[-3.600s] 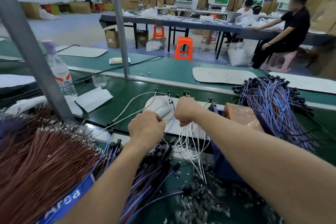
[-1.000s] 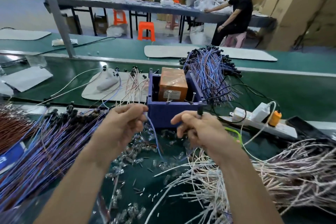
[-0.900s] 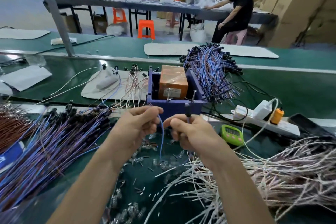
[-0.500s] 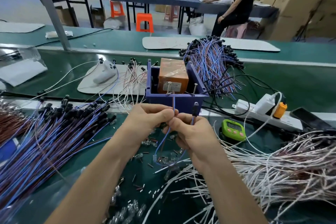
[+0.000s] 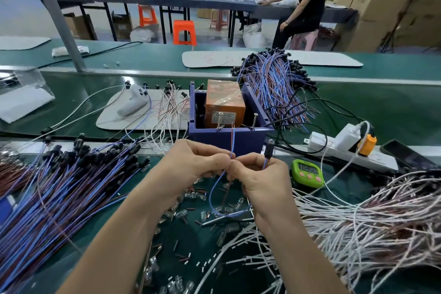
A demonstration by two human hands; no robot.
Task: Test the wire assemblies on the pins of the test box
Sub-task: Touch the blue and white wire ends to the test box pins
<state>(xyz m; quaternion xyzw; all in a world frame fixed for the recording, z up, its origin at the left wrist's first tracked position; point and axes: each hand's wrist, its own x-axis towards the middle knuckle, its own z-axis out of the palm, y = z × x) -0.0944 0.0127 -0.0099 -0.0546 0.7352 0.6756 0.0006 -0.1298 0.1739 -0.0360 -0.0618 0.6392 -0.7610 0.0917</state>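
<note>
The test box [image 5: 226, 138] is a dark blue open bin with an orange block inside and two upright metal pins [image 5: 254, 120] near its front wall. Just in front of it, my left hand [image 5: 193, 164] and my right hand [image 5: 260, 176] touch at the fingertips, both pinching one wire assembly [image 5: 216, 188], a blue and red pair. Its bare ends point up toward the pins, just short of the box front. Its black connector [image 5: 268, 150] sticks up from my right hand, and a blue loop hangs below the hands.
A big pile of blue and red assemblies [image 5: 59, 188] lies at the left, another [image 5: 274, 83] behind the box. White wires [image 5: 370, 224] heap at the right. A green timer [image 5: 307, 173], a power strip [image 5: 343, 148] and loose clear caps [image 5: 191, 198] lie nearby. People sit at a far table.
Both hands have come together in front of the box and lifted the wire, so its bare ends now point up close to the pins. The view has tilted down slightly.
</note>
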